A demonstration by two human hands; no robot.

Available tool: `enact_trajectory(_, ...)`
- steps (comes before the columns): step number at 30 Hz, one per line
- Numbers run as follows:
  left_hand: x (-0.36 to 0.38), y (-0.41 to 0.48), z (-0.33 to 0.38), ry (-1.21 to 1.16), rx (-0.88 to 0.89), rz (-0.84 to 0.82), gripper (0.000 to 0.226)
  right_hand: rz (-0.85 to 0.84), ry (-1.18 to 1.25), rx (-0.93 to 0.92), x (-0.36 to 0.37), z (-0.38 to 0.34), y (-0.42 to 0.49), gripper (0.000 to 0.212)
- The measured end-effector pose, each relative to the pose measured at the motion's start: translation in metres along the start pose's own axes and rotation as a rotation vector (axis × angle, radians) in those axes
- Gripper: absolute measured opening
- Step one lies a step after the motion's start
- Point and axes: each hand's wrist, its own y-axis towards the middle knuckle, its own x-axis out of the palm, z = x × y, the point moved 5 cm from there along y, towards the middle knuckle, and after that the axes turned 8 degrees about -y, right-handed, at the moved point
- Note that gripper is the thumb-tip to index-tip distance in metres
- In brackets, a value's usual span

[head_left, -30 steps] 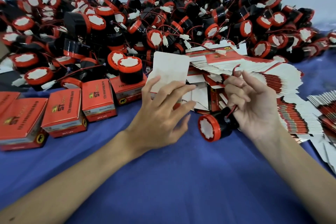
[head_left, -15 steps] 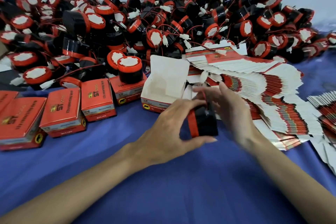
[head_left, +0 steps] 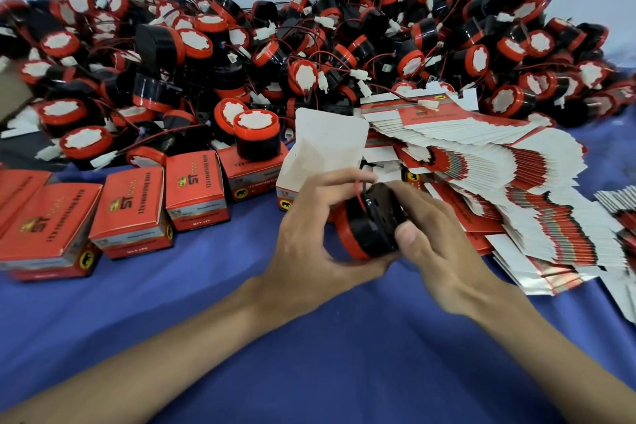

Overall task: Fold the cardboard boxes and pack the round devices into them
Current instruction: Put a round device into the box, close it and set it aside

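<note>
Head view: both hands now grip one round device (head_left: 368, 227). One second earlier the left hand (head_left: 309, 237) lay on the lid flap of the open box (head_left: 323, 148) and the right hand (head_left: 437, 244) held the device alone. The left fingers (head_left: 344, 179) curl over the top of the device with the thumb beneath. The right thumb presses on the black body, and the right fingers close on the rear, where the red wire (head_left: 360, 185) loops. The red rim faces the left palm. In judgement, the box is already folded and the wire is being gathered for insertion. The open box stands just beyond the left fingertips with its lid flap upright. The visible inner walls are white and no device shows inside. To the left of the left hand, a row of closed boxes (head_left: 132, 206) sits on the desk (head_left: 309, 337), their contents hidden, and one carries a loose device (head_left: 256, 136) on its top. Beyond the right fingers lies a fanned stack of flat box blanks (head_left: 499, 175). Behind everything, well beyond both hands, lies the heap of unpacked devices (head_left: 309, 45).
</note>
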Motion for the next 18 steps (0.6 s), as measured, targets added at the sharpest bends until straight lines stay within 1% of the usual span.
enact_trajectory(1,-0.001,0.000,0.000,0.006,-0.017,0.016,0.055,-0.015,0.042,0.027,0.000,-0.001,0.000,0.086)
enact_trajectory(3,-0.002,0.000,-0.002,-0.001,-0.055,0.060,0.055,-0.007,0.052,0.056,0.000,-0.003,-0.002,0.084)
enact_trajectory(6,-0.006,-0.001,-0.007,-0.045,-0.102,0.146,0.057,0.020,-0.010,0.031,0.000,-0.010,-0.003,0.070)
enact_trajectory(8,-0.008,-0.002,-0.010,-0.065,-0.117,0.192,0.059,0.044,0.024,0.054,-0.002,-0.011,-0.004,0.058)
enact_trajectory(10,-0.010,0.000,-0.013,-0.069,-0.145,0.239,0.060,0.109,0.188,0.112,-0.003,-0.010,-0.003,0.047)
enact_trajectory(12,-0.012,0.002,-0.015,-0.051,-0.170,0.270,0.063,0.199,0.386,0.170,-0.001,-0.007,-0.004,0.031)
enact_trajectory(13,-0.013,0.002,-0.016,-0.045,-0.178,0.278,0.063,0.251,0.436,0.179,0.001,-0.007,-0.006,0.026)
enact_trajectory(16,-0.014,0.001,-0.015,-0.034,-0.223,0.284,0.060,0.355,0.527,0.157,0.012,-0.010,-0.012,0.041)
enact_trajectory(17,-0.013,0.001,-0.015,-0.044,-0.272,0.289,0.058,0.368,0.527,0.121,0.013,-0.012,-0.015,0.045)
enact_trajectory(18,-0.013,0.002,-0.015,-0.068,-0.342,0.306,0.056,0.375,0.465,0.068,0.014,-0.015,-0.016,0.049)
